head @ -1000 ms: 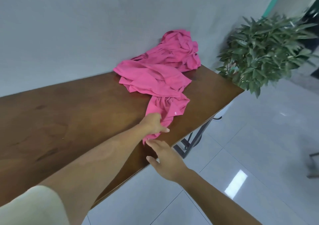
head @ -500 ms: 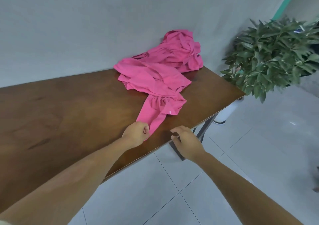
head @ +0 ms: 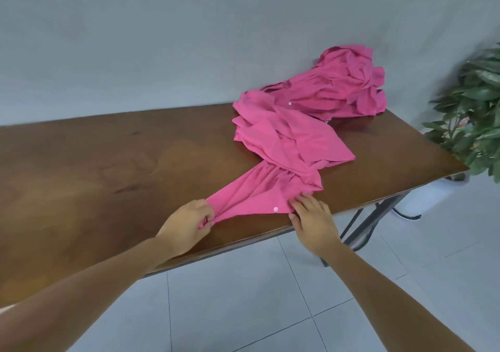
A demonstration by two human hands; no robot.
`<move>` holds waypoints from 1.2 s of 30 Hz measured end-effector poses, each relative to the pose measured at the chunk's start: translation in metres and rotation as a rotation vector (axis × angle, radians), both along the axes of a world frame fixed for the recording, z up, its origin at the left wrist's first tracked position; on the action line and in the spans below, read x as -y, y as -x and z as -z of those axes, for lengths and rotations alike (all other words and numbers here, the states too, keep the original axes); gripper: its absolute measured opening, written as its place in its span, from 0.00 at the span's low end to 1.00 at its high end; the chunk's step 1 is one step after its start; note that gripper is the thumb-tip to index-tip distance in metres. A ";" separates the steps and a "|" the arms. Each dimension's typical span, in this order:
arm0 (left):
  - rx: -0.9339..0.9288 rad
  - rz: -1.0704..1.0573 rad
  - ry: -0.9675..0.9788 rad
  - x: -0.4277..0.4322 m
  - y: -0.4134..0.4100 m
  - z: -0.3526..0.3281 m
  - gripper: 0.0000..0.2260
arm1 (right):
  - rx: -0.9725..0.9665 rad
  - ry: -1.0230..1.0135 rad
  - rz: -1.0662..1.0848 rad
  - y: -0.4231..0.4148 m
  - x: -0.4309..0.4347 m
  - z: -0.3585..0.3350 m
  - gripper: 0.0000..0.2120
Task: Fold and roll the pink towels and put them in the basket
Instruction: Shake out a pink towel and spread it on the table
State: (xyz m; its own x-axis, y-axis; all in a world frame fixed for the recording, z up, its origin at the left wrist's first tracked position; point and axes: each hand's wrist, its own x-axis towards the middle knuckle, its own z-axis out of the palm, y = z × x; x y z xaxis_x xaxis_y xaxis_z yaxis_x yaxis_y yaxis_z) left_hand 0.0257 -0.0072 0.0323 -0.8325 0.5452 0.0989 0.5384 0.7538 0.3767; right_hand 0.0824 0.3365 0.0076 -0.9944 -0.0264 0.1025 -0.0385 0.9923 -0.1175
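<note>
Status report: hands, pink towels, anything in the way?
Left hand grips near towel corner; right hand touches its edge. Towels heaped unfolded on table. No basket in view.

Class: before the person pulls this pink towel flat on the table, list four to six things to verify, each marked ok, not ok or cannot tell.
1. Left hand grip on a corner of the pink towel: ok, fingers curled round it.
2. Right hand grip on the near edge: cannot tell, fingers only seen touching it.
3. Towel free of the pile: not ok, its far end runs into it.
4. Bare table to spread on: ok, left of the hands.
5. Basket at hand: cannot tell, none in view.
</note>
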 end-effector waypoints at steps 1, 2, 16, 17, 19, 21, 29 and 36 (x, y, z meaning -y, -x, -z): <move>-0.027 -0.014 0.019 0.011 -0.002 -0.002 0.06 | -0.055 -0.009 -0.016 -0.002 0.002 0.003 0.28; -0.046 -0.031 0.037 0.021 -0.003 -0.004 0.05 | -0.112 -0.020 -0.034 -0.005 0.002 0.007 0.26; -0.400 0.156 0.166 -0.047 -0.041 0.011 0.28 | -0.432 -0.021 -0.154 -0.027 0.001 0.018 0.05; -0.401 0.150 0.143 -0.056 -0.045 0.018 0.25 | -0.433 -0.014 -0.155 -0.029 0.003 0.019 0.05; -0.403 0.129 0.080 -0.068 -0.052 0.028 0.17 | -0.449 0.002 -0.153 -0.033 0.008 0.018 0.05; -0.390 0.091 0.049 -0.076 -0.056 0.034 0.09 | -0.458 0.017 -0.157 -0.038 0.015 0.015 0.04; -0.204 -0.049 -0.077 -0.046 -0.074 0.006 0.11 | -0.372 0.035 -0.182 -0.077 0.045 0.002 0.04; 0.020 -0.157 -0.306 0.028 -0.099 0.005 0.06 | -0.375 -0.083 -0.186 -0.113 0.101 0.003 0.05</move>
State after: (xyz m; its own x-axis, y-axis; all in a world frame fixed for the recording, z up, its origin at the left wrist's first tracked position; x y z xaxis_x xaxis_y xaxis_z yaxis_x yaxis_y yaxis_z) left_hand 0.1247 -0.0347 0.0274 -0.9074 0.3575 0.2208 0.4147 0.6771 0.6079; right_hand 0.1953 0.2351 0.0042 -0.8659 -0.2252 0.4466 -0.2427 0.9699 0.0186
